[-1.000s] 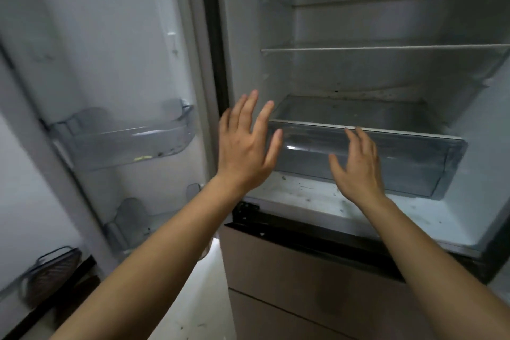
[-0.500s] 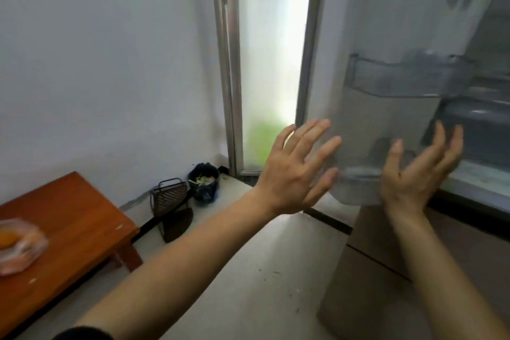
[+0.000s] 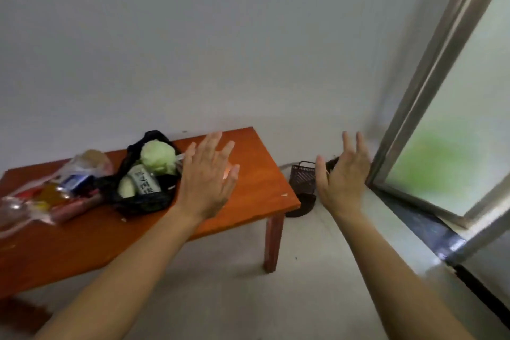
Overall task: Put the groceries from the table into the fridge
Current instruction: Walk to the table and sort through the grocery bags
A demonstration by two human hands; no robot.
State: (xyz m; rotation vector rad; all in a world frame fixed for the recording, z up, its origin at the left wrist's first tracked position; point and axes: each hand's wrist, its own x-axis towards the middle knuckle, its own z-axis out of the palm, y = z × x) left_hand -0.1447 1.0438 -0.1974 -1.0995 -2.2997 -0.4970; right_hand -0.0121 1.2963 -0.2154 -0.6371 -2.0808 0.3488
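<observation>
A low orange-brown wooden table stands against the white wall. On it lies a black plastic bag holding a pale green cabbage, a white packet and another pale vegetable. Left of it lie clear plastic bags with red, orange and blue-white items. My left hand is raised with straight fingers, just right of the black bag and holding nothing. My right hand is raised with spread fingers over the floor, right of the table, holding nothing. The fridge is out of view.
A dark wire basket stands on a dark base on the floor by the wall, right of the table. A metal-framed glass door with a dark threshold runs along the right. Pale floor lies between table and door.
My view has swung left, from the open fridge past the door to the table with the groceries. Both hands stay raised with nothing in them.
</observation>
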